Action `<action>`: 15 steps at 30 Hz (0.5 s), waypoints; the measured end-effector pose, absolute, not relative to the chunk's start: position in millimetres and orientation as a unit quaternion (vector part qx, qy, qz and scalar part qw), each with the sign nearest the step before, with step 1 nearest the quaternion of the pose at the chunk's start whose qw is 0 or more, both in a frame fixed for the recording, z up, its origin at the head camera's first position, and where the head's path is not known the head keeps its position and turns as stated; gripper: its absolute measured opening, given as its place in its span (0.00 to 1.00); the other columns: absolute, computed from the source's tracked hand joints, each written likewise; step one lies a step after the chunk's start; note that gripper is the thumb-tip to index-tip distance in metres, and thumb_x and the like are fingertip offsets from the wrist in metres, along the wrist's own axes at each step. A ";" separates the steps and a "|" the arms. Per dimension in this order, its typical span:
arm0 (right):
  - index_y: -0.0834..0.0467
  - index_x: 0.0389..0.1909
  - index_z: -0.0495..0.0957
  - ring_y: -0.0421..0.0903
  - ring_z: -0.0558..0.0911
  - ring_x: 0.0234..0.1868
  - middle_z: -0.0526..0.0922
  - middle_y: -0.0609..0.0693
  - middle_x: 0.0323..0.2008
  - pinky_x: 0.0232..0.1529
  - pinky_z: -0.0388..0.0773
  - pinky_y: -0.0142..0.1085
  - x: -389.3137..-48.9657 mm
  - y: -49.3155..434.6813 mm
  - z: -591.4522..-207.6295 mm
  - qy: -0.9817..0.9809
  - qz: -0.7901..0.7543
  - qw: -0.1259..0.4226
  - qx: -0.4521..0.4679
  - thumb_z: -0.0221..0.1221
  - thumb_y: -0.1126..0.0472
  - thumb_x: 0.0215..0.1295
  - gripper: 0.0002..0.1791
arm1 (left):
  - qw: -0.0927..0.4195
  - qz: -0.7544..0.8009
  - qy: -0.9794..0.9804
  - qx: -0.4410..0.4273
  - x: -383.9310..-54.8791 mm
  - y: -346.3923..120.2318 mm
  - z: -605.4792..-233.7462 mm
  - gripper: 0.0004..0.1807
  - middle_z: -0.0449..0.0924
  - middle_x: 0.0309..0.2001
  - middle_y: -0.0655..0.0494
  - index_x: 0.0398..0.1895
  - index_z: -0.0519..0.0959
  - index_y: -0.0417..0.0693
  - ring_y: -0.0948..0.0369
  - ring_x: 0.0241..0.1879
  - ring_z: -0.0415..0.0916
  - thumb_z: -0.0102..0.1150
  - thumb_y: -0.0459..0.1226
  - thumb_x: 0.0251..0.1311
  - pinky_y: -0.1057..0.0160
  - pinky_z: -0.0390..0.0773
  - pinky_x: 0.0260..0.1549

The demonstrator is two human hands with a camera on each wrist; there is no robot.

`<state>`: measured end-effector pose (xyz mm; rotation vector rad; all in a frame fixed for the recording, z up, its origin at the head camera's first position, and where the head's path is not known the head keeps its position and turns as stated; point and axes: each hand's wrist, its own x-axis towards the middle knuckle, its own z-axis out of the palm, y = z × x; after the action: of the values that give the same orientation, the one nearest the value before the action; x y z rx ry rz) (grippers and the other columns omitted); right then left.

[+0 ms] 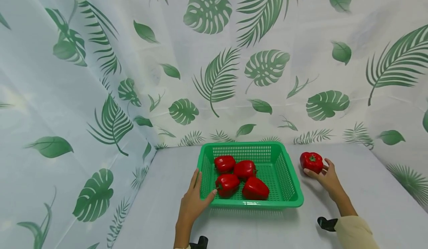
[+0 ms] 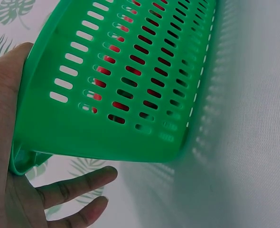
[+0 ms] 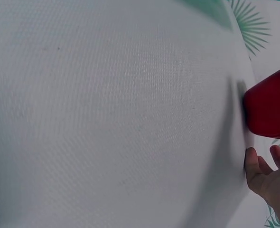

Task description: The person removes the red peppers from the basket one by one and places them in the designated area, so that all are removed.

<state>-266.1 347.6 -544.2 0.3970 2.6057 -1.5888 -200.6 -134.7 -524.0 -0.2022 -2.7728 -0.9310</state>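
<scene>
A green plastic basket (image 1: 250, 203) with slotted walls stands on the table. Inside lie several red bell peppers (image 1: 255, 188). My left hand (image 1: 192, 202) rests against its front left corner, thumb by the front rim and the other fingers stretched along the left side. The left wrist view shows these fingers (image 2: 78, 187) straight and spread beside the basket wall. To the right of the basket, another red bell pepper (image 1: 311, 162) sits on the table. Around its near right side is my right hand (image 1: 329, 178), thumb in front. In the right wrist view, a gap separates the visible fingers (image 3: 252, 164) from this pepper (image 3: 270, 104).
A white cloth covers the table (image 1: 153, 204). Behind it and to the left hang white sheets (image 1: 214, 130) printed with green leaves. Black wrist-worn pieces (image 1: 327, 224) stick out near both sleeves.
</scene>
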 end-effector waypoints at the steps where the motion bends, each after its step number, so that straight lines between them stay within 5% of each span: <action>1: 0.64 0.74 0.19 0.76 0.45 0.72 0.36 0.78 0.72 0.64 0.57 0.67 -265.3 347.8 -544.8 0.848 -0.513 0.030 0.129 0.59 0.38 0.63 0.65 | 0.106 -0.317 -0.940 -0.071 -200.4 -135.0 -523.9 0.50 0.45 0.79 0.61 0.76 0.55 0.48 0.46 0.56 0.78 0.51 0.68 0.59 0.62 0.77 0.23; 15: 0.60 0.75 0.21 0.73 0.42 0.74 0.35 0.73 0.75 0.63 0.56 0.69 -257.9 348.5 -536.8 0.827 -0.529 -0.006 0.188 0.56 0.35 0.64 0.62 | 0.092 -0.327 -0.938 -0.064 -202.4 -134.8 -525.5 0.48 0.44 0.79 0.61 0.77 0.55 0.48 0.46 0.57 0.77 0.56 0.63 0.60 0.63 0.76 0.23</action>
<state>-257.9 348.5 -536.8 0.5928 2.6102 -1.6689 -202.4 -134.8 -525.5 -0.1911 -2.7873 -0.9712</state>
